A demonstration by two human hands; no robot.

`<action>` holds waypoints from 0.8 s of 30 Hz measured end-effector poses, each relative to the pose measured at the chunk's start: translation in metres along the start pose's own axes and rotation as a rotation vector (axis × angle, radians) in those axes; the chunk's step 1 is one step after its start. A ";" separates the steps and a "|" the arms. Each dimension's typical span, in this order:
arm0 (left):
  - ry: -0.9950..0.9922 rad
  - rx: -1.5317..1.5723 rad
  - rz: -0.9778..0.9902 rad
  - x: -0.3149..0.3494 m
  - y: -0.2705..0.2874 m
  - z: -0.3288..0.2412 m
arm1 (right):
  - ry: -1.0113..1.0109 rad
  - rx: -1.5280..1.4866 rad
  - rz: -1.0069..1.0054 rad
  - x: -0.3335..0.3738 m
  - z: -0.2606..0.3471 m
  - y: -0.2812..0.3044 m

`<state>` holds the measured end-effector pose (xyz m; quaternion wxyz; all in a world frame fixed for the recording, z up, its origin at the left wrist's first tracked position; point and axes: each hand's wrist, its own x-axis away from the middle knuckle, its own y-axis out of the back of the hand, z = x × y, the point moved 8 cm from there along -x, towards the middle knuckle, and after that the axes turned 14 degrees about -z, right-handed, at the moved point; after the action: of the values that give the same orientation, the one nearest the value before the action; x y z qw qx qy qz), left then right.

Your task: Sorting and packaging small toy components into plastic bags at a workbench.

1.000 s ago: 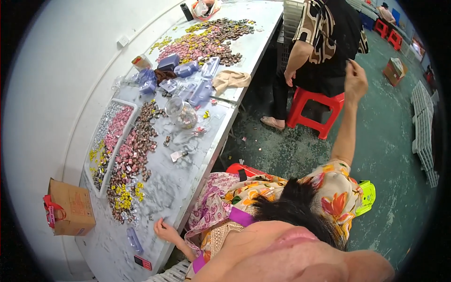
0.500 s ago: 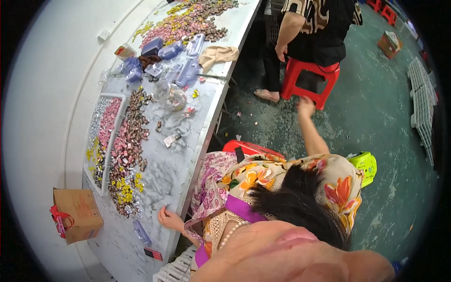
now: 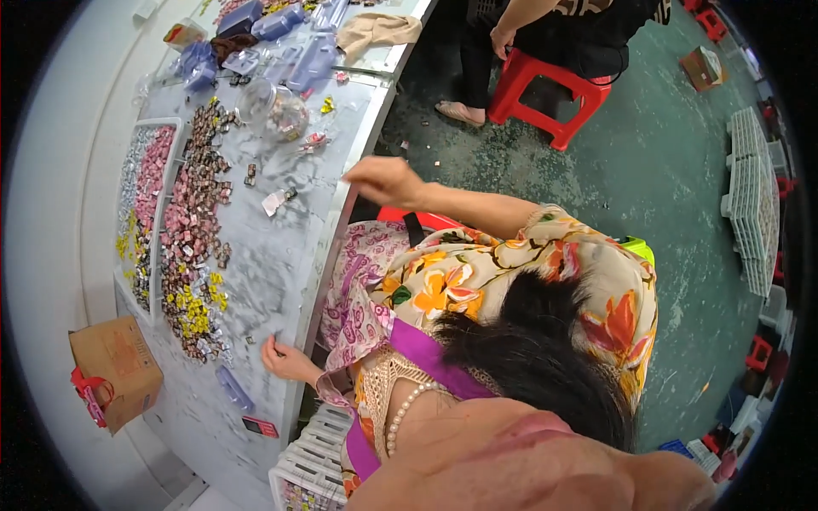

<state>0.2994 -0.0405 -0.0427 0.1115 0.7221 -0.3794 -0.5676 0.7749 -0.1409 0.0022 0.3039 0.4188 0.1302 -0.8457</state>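
Note:
My left hand [image 3: 288, 359] rests at the table's [image 3: 281, 315] near edge, fingers loosely apart, beside a tiny dark piece [image 3: 250, 341]. Over the edge further up hovers my right hand [image 3: 385, 181], its fingers drawn together; anything in them is hidden. A long heap of small wrapped pieces [image 3: 192, 213], brown, pink, yellow and silver, spreads across the table left of both hands. Behind it lies a white-rimmed tray [image 3: 158, 230] filled with similar pieces in colour groups. A clear round jar [image 3: 281, 111] lies tipped with pieces inside. Near it is a pale packet [image 3: 274, 203].
Blue-purple plastic containers [image 3: 311, 64] and a beige cloth [image 3: 375, 36] lie at the far end. A cardboard box [image 3: 119, 366] stands by the wall. Beside me is a white crate [image 3: 311, 443]. Another person sits on a red stool [image 3: 554, 94]; stacked white racks [image 3: 750, 204] stand right.
My right hand has swung left from above the floor to the table's edge. My left hand stays by the same edge. The whole view has shifted, so the table sits higher and further left.

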 end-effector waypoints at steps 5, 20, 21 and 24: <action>-0.094 -0.006 -0.073 0.006 0.004 -0.001 | 0.024 -0.066 0.200 0.028 0.003 -0.070; -0.091 0.031 -0.010 0.019 -0.011 0.007 | -0.003 0.016 0.336 0.026 0.015 -0.115; -0.089 0.036 -0.004 0.019 -0.011 0.006 | -0.021 0.037 0.348 0.027 0.013 -0.115; -0.081 0.037 0.006 0.016 -0.009 0.002 | -0.050 0.067 0.361 0.028 0.013 -0.117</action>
<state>0.3025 -0.0449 -0.0600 0.0845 0.6994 -0.3963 -0.5888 0.6809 -0.0672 -0.0165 0.4398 0.4240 0.0170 -0.7915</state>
